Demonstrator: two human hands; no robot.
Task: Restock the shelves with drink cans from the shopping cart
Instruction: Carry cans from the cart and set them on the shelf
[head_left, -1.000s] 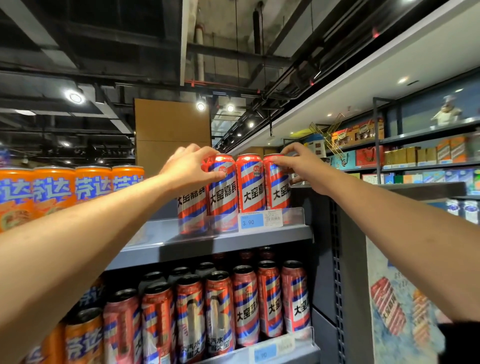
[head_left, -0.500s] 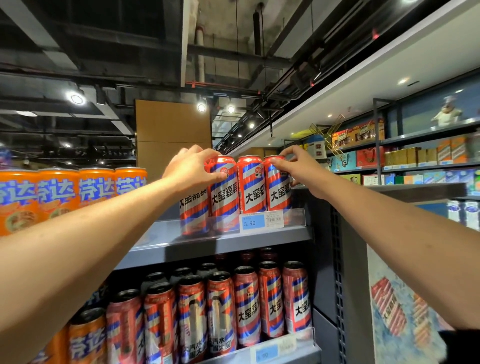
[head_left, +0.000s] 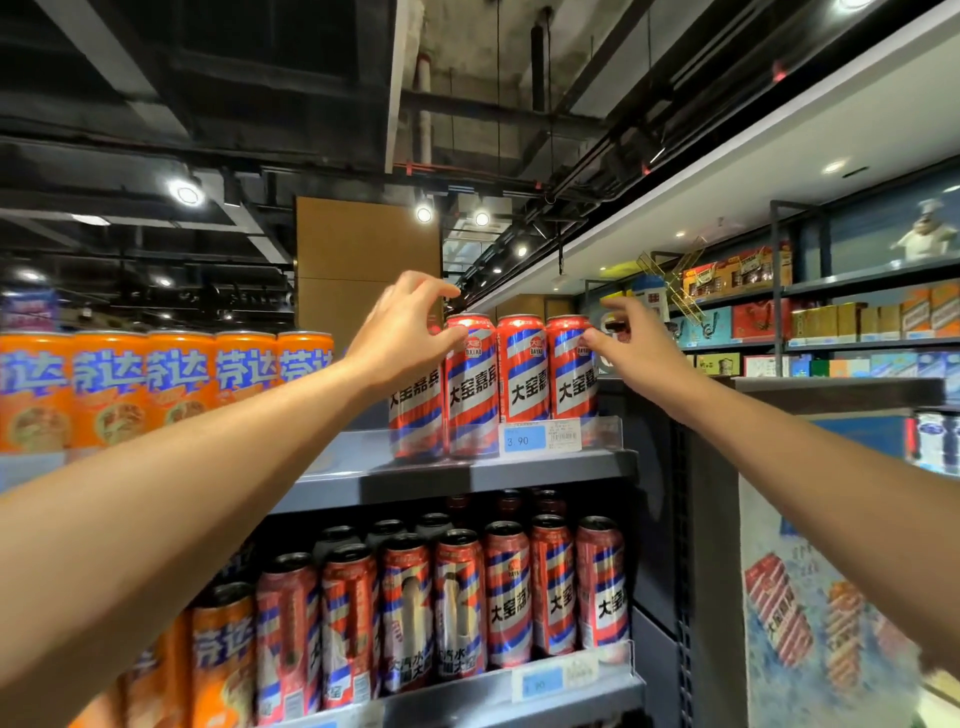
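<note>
Four red striped cans (head_left: 522, 369) stand upright in a row on the upper shelf (head_left: 467, 475), above the price tag (head_left: 540, 438). Left hand (head_left: 402, 332), fingers loosely spread, thumb at the second can; right hand (head_left: 631, 340) relaxed, thumb touching the rightmost can. Neither grips.

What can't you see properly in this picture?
- Head view: the leftmost striped can, its top hidden by the left hand.
- The lower price tag: too blurred to read.
- The shopping cart: not in the frame.
- The back-row cans: dark, behind the front row.
</note>
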